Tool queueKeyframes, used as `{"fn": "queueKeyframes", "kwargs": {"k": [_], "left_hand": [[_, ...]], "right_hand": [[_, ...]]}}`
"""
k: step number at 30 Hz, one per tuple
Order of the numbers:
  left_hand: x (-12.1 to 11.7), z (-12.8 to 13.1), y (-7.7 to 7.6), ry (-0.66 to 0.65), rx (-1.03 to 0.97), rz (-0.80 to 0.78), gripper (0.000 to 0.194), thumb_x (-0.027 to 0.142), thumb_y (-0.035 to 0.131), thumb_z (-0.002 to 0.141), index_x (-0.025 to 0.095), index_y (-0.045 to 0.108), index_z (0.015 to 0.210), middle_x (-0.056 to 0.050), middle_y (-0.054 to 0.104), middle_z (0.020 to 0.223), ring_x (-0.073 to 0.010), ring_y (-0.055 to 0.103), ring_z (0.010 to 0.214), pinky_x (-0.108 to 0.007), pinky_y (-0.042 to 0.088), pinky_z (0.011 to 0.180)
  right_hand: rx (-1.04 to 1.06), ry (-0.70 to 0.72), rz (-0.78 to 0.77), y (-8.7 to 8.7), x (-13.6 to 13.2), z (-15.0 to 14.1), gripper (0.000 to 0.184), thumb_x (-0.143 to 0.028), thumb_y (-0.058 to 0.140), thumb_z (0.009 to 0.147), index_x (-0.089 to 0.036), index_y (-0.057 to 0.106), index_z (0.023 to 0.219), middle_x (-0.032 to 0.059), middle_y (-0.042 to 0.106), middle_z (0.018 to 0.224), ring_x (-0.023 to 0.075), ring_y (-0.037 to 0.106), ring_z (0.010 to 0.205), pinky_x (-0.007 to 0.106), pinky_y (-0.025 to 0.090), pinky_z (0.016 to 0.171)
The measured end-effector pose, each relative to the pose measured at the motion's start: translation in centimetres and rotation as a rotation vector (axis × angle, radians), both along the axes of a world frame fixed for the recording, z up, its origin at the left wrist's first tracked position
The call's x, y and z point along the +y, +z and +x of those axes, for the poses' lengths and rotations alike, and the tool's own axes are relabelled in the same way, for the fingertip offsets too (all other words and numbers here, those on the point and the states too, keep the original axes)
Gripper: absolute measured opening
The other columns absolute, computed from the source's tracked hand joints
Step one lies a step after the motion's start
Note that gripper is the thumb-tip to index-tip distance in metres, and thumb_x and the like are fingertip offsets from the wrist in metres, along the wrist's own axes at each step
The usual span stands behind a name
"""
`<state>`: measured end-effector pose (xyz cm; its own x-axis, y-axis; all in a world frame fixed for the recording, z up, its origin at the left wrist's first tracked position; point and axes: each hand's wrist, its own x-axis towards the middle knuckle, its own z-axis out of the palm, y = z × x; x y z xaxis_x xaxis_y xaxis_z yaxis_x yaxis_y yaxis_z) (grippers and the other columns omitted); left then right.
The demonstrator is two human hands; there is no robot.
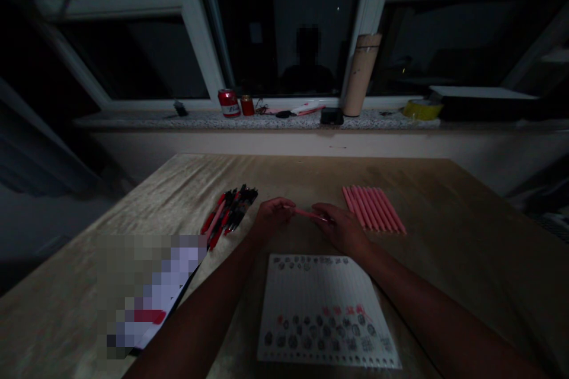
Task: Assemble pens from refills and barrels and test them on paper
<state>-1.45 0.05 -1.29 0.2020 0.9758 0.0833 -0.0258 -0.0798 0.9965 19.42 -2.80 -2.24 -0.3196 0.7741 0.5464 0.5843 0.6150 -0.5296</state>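
Observation:
A slim pink pen [304, 212] is held level between my two hands, just above the table. My left hand [274, 213] pinches its left end. The fingers of my right hand [340, 224] are closed around its other end, near what looks like the tip. Right of my right hand, several pink pens [376, 209] lie side by side in a neat slanted row. Left of my left hand is a loose pile of red and black pens [229, 213], with a pink one among them. Below both hands lies a lined notebook sheet [311, 293] with scribbled marks in black and red.
A blurred-out pale flat object [171, 290] lies at the left, beside my left forearm. Behind the cloth-covered table [311, 172], the windowsill [200, 121] carries a red can [229, 103], an orange-red jar [247, 105], a tall tan tube [362, 77] and yellow tape [422, 109].

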Motion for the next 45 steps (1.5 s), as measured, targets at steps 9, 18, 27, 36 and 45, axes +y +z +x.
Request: {"fn": "queueKeyframes", "kwargs": {"k": [9,18,27,36,45], "left_hand": [[0.0,-0.1,0.1,-0.011,0.038,0.009,0.025,0.034,0.069,0.063,0.012,0.064,0.075,0.002,0.057,0.054,-0.0079,0.048,0.049,-0.02,0.034,0.048],[-0.4,0.0,0.6,-0.04,0.053,-0.005,0.028,0.035,0.071,0.062,0.011,0.065,0.075,0.001,0.058,0.055,-0.0075,0.048,0.048,-0.02,0.034,0.048],[-0.2,-0.2,0.3,-0.037,0.04,0.01,0.025,0.033,0.071,0.063,0.013,0.064,0.076,0.001,0.059,0.057,-0.0082,0.048,0.05,-0.021,0.036,0.05],[0.5,-0.7,-0.7,0.02,-0.093,-0.01,0.026,0.033,0.069,0.064,0.012,0.064,0.079,0.002,0.056,0.055,-0.0086,0.047,0.05,-0.021,0.033,0.051],[0.4,-0.6,-0.6,0.01,-0.119,-0.032,0.025,0.033,0.068,0.065,0.013,0.063,0.078,0.002,0.055,0.057,-0.0083,0.046,0.051,-0.021,0.032,0.051]], "right_hand": [[-0.043,0.038,-0.02,0.3,-0.1,-0.1,0.022,-0.027,0.052,0.087,-0.021,0.058,0.107,0.0062,0.067,0.098,0.0165,0.064,0.084,0.027,0.05,0.071],[-0.056,0.024,0.005,0.5,-0.1,-0.1,0.02,-0.027,0.051,0.087,-0.021,0.061,0.103,0.0061,0.069,0.093,0.0169,0.065,0.081,0.027,0.05,0.071],[-0.1,0.06,-0.058,0.5,-0.1,-0.2,0.026,-0.025,0.045,0.089,-0.023,0.057,0.112,0.0053,0.069,0.098,0.0162,0.066,0.081,0.026,0.049,0.069],[-0.082,0.016,-0.08,0.8,-0.3,-0.2,0.035,-0.03,0.051,0.086,-0.02,0.05,0.119,0.0073,0.067,0.106,0.0178,0.065,0.084,0.029,0.05,0.073],[-0.225,-0.013,-0.068,1.0,-0.2,-0.1,0.025,-0.03,0.042,0.091,-0.021,0.06,0.108,0.005,0.071,0.086,0.0174,0.066,0.071,0.026,0.046,0.062]]}}
